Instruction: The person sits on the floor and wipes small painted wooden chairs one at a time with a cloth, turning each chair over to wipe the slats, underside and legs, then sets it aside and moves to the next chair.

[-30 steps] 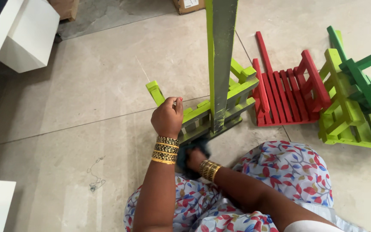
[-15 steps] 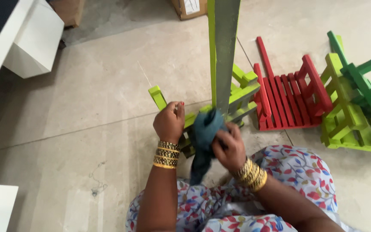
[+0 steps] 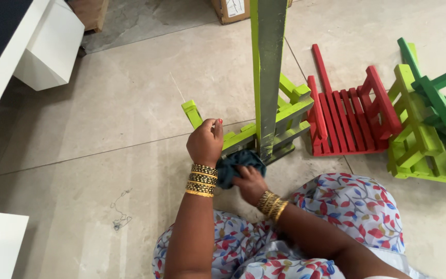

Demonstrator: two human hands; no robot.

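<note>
The floor was big pale tiles. A lime green wooden slatted chair lay on its side there. The left hand was closed around its frame. The right hand pressed a soft dark blue cloth, bunched in its fingers, against the chair's near edge. The chair looked stiff and light, easiest to hold by a slat. A red wooden slatted chair lay just beside it.

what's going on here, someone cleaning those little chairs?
A person sits on the tiled floor with a lime green wooden chair lying on its side in front of them. The left hand grips the chair's frame, while the right hand presses a dark cloth against its lower edge. One chair leg sticks straight up toward the camera. A red chair and more green chairs lie tipped over to the right.
</note>
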